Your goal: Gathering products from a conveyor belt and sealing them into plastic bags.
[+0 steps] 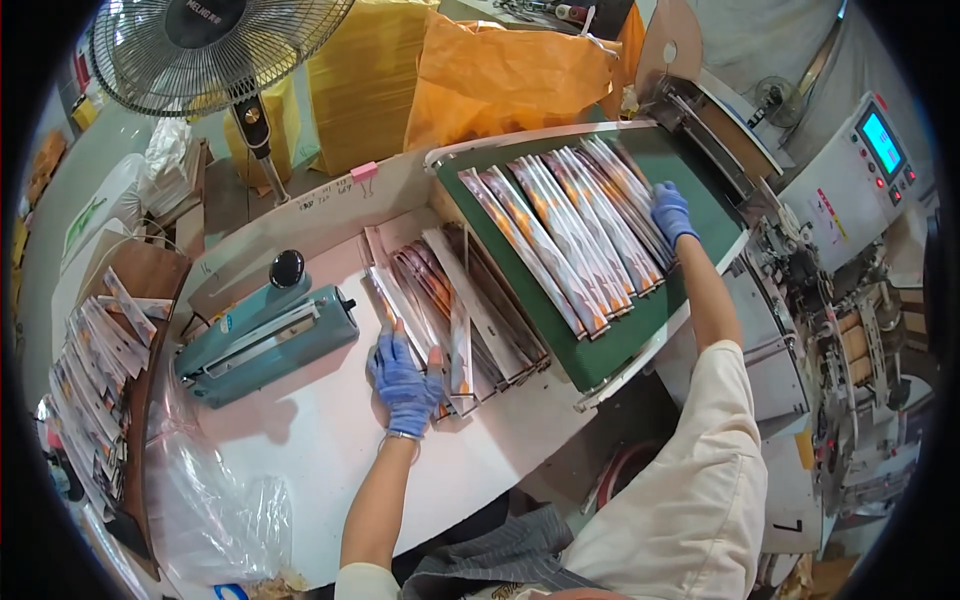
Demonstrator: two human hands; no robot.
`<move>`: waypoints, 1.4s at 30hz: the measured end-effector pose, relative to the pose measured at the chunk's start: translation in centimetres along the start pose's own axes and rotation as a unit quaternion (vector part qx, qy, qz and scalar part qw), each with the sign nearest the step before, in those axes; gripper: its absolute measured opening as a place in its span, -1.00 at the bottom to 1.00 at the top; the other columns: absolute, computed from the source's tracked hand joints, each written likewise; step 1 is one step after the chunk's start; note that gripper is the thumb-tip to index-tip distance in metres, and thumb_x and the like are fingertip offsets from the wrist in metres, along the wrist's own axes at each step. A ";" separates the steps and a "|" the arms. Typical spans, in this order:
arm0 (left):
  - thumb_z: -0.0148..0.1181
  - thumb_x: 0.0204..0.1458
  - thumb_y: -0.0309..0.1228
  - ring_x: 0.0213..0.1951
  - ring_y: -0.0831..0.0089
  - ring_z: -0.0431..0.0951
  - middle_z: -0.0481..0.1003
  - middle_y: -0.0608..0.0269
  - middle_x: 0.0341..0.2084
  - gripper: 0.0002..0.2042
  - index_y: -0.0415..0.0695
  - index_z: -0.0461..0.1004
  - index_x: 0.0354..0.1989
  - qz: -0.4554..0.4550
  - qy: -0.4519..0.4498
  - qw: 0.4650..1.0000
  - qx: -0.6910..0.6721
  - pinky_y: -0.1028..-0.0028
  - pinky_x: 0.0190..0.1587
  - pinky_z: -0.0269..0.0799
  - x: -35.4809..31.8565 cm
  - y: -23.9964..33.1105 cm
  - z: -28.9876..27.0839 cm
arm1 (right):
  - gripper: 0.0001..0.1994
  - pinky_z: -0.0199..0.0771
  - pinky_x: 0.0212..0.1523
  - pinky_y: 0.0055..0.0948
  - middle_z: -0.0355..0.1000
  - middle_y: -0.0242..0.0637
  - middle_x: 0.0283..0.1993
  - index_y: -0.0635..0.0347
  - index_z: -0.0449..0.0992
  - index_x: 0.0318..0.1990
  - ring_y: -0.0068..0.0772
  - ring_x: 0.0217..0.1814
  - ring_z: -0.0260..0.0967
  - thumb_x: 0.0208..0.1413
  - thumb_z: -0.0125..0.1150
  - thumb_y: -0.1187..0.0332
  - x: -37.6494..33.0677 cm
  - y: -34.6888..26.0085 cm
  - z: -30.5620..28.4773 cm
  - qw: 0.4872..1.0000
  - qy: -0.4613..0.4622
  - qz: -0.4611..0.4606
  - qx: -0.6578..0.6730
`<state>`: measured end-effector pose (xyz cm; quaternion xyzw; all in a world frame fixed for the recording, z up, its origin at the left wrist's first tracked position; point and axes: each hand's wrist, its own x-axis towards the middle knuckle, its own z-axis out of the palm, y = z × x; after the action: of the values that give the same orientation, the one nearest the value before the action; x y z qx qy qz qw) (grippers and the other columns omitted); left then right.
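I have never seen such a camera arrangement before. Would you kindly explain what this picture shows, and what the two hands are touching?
There is no robot here. A wide fisheye camera on a person's head looks down, so edges bend and the corners are black. The left hand and right hand are the wearer's own, in blue gloves.

On the white worktop lie a teal bag sealer, clear plastic bags and a pile of slim packets. The left hand touches the pile's near end; whether it grips anything is unclear.

Beside it, a green belt carries a row of similar packets. The right hand is at that row's right edge; its grip is also unclear.
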<state>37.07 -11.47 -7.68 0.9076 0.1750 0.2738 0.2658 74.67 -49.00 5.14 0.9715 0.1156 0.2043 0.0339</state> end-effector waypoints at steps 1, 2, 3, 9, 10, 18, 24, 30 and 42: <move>0.05 -0.06 -0.22 0.13 0.09 0.17 0.19 -0.03 0.09 -0.41 -0.25 0.12 0.14 -0.001 0.008 1.000 -0.008 0.19 0.19 -0.08 0.2 0.0 0.3 | -0.81 0.35 -0.16 -0.12 0.33 0.00 -0.17 0.14 0.44 -0.33 0.05 -0.14 0.33 -0.01 -0.08 0.30 -0.6 -1.6 0.1 0.999 0.002 -0.043 0.015; 0.04 -0.07 -0.21 0.13 0.10 0.17 0.19 -0.02 0.10 -0.41 -0.24 0.13 0.14 -0.003 0.015 1.000 -0.014 0.19 0.19 -0.08 0.3 -0.1 0.3 | -0.82 0.35 -0.17 -0.11 0.32 0.01 -0.17 0.13 0.44 -0.34 0.05 -0.15 0.33 -0.02 -0.07 0.31 -1.4 -4.0 -0.1 0.999 -0.012 -0.031 0.023; 0.02 -0.04 -0.19 0.13 0.09 0.17 0.17 -0.02 0.11 -0.42 -0.24 0.13 0.14 -0.003 0.022 1.000 -0.001 0.23 0.18 -0.04 0.4 -0.3 0.1 | -0.82 0.36 -0.17 -0.11 0.32 0.00 -0.17 0.12 0.44 -0.33 0.06 -0.16 0.33 -0.02 -0.07 0.31 -2.5 -6.7 -0.8 0.997 -0.021 -0.054 0.045; 0.00 0.03 -0.06 0.07 0.21 0.26 0.30 0.07 0.02 -0.41 -0.25 0.17 0.11 -0.167 0.068 0.931 -0.317 0.39 0.11 0.09 3.2 -0.4 0.8 | -0.89 0.38 -0.32 -0.11 0.30 -0.02 -0.20 0.14 0.38 -0.38 0.05 -0.35 0.35 -0.01 -0.05 0.35 -11.7 -21.9 -7.7 0.977 -0.040 -0.167 0.129; 0.00 0.04 -0.05 0.04 0.27 0.28 0.32 0.11 -0.01 -0.41 -0.26 0.18 0.11 -0.250 0.086 0.858 -0.441 0.40 0.09 0.11 3.9 -1.1 1.2 | -0.90 0.40 -0.32 -0.11 0.30 0.01 -0.24 0.18 0.39 -0.40 0.05 -0.37 0.35 -0.04 -0.01 0.39 -13.4 -24.8 -9.0 0.966 -0.022 -0.197 0.164; 0.38 -0.56 0.18 0.05 0.00 0.25 0.22 -0.27 0.00 0.06 -0.47 0.16 0.02 -0.322 -0.044 0.928 -0.181 0.30 0.11 0.14 5.5 0.2 1.2 | -0.46 0.35 -0.17 -0.10 0.28 0.22 -0.07 0.33 0.36 -0.22 0.05 -0.15 0.36 -0.02 -0.02 -0.09 -17.9 -32.0 0.3 0.955 -0.164 0.040 0.244; 0.53 -0.54 -0.25 -0.14 0.37 0.41 0.39 0.04 -0.13 -0.15 -0.37 0.24 0.00 -0.273 -0.034 0.772 -0.574 0.45 -0.07 0.33 5.2 -0.6 -2.6 | -0.33 0.27 0.03 -0.36 0.35 -0.07 -0.03 0.30 0.28 0.06 -0.26 -0.04 0.33 0.00 0.02 -0.14 -20.4 -36.4 -2.5 0.710 -0.343 0.122 0.603; 0.40 -0.32 -0.25 -0.23 0.41 0.47 0.44 0.20 -0.20 -0.35 -0.25 0.31 0.00 -0.386 -0.193 0.749 -0.503 0.43 -0.16 0.43 -14.9 1.0 -13.0 | -0.50 0.23 0.09 -0.45 0.38 -0.23 -0.04 0.26 0.33 0.05 -0.41 0.00 0.31 0.00 0.17 0.15 -40.3 -28.8 -11.8 0.319 -0.555 0.101 0.762; 0.50 -0.48 -0.28 0.11 0.30 0.23 0.23 0.17 0.06 0.03 -0.15 -0.07 0.22 0.281 -0.193 0.935 -0.101 0.30 0.16 0.12 -10.9 0.9 -24.7 | 0.03 0.14 0.14 -0.37 0.18 -0.18 0.14 0.33 -0.04 0.23 -0.41 0.17 0.13 -0.42 0.50 0.21 -36.2 -33.3 -18.7 0.556 -0.223 -0.320 0.734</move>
<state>14.08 -7.69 5.98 0.9236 -0.1707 0.1730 0.2965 27.90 -24.99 4.40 0.5737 0.5175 -0.1988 -0.6029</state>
